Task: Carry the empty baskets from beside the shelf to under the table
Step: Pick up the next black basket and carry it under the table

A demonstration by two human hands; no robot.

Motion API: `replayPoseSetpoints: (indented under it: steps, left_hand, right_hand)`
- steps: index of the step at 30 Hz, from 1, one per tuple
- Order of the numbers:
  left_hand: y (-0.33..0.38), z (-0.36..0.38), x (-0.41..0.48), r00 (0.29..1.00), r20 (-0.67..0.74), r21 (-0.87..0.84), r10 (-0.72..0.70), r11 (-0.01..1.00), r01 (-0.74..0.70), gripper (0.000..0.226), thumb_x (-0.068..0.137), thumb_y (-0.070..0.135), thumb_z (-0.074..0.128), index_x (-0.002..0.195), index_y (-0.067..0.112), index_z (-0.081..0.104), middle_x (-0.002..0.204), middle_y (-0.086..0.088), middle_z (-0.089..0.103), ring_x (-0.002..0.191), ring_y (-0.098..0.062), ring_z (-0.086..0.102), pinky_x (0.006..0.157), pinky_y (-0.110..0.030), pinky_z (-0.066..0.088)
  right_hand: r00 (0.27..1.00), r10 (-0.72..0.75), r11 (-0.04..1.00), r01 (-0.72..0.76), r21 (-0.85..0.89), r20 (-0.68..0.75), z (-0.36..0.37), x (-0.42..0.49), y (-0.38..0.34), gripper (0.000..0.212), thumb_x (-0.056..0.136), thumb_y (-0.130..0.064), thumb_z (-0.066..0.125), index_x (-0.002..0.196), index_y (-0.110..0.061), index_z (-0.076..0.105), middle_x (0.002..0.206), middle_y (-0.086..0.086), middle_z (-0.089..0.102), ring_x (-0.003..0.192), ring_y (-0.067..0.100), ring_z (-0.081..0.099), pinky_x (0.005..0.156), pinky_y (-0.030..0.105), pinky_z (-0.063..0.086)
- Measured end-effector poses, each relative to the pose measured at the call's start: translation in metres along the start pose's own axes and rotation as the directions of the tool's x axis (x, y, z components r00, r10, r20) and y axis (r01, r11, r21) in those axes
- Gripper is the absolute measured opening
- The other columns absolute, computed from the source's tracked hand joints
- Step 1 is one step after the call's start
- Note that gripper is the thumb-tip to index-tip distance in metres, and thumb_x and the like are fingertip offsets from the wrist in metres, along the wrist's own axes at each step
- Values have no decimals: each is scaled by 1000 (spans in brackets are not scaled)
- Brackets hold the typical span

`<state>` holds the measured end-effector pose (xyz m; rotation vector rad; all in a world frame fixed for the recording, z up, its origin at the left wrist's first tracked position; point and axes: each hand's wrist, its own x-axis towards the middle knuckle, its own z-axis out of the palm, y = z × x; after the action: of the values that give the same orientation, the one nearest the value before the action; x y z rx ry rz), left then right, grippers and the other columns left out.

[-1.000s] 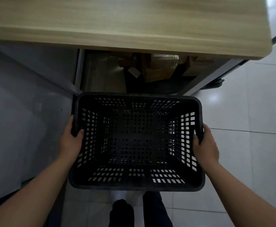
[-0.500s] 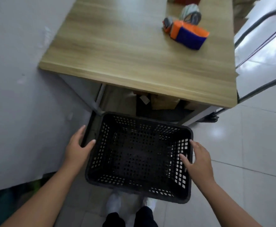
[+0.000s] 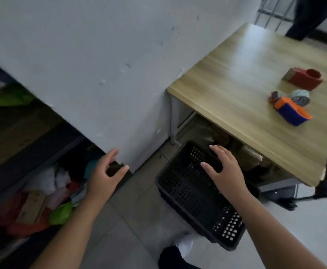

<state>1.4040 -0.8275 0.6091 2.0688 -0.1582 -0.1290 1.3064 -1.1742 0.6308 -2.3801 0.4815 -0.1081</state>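
Table, wood top: red dispenser, tape roll, orange-blue dispenser. Floor, grey tile: black basket, far end at table's edge. Shelf, left: mixed coloured items, blurred.

A white painted wall, scuffed in places, fills the upper left, and a light wood-grain table stands against its right end, its top shining with pale daylight. Left of the table, past the wall's corner, dark shelving holds a blurred jumble of colourful fabric and bags. Grey floor tiles spread below the table, and metal bars show in the far corner beyond it.
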Motion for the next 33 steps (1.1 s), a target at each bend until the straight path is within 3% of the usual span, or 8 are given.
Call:
replayPoseSetpoints:
  steps: [4,7,14,17,20,25,28,33]
  left_hand:
    - [4,-86,-94,988,-124,20,-87,996,91,59,85,23,77,137,38,52,138,10,57,125,-5,53,93,-10,39]
    - [0,-149,-182,955,-265,-23,-135,991,133,58,83,32,75,137,37,55,136,14,59,124,-3,55,94,-14,42]
    - [-18,-263,-419,751,-592,-160,-292,956,246,55,82,36,73,132,48,52,133,22,58,119,3,57,94,-18,42]
    - [-25,-292,-527,610,-706,-219,-360,930,296,59,76,46,72,133,46,54,134,21,58,119,6,56,98,-23,43]
    - [-30,-312,-627,412,-813,-306,-411,904,298,56,74,47,74,126,56,57,130,25,61,121,4,56,101,-21,42]
    - [-36,-327,-768,68,-894,-401,-442,860,315,48,74,57,73,119,65,56,125,32,62,117,-2,60,100,-34,46]
    - [-40,-331,-830,-120,-892,-451,-436,835,317,52,73,64,70,123,60,57,125,31,63,114,2,61,95,-33,48]
    - [-45,-350,-906,-369,-832,-528,-413,794,300,43,79,43,76,115,61,61,122,21,68,110,-1,64,93,-36,51]
  right_hand:
    - [969,-222,975,222,12,104,9,-27,-95,66,84,-56,63,143,-33,46,148,-9,44,138,15,39,107,30,34]
    - [906,-383,923,370,104,178,28,-67,-166,66,82,-56,65,141,-30,51,144,-9,47,134,15,44,105,29,39]
    - [682,-660,752,597,279,317,99,-218,-299,54,84,-44,70,134,-30,55,133,-14,50,121,2,45,94,22,38]
    - [526,-752,657,653,377,397,137,-296,-344,48,81,-56,62,125,-40,56,122,-25,50,114,-4,43,92,13,37]
    - [387,-797,582,697,418,464,177,-371,-385,51,82,-45,71,128,-23,60,123,-10,58,117,13,53,96,28,43]
    - [108,-823,459,705,541,557,230,-485,-453,54,82,-44,70,132,-32,55,125,-19,51,114,-5,43,94,9,30]
    - [-43,-806,429,644,633,590,262,-546,-493,55,80,-50,67,131,-35,55,124,-21,51,117,-3,47,98,18,37]
    - [-251,-753,370,602,708,608,328,-639,-559,55,84,-41,70,135,-29,54,136,-8,53,127,12,49,106,37,42]
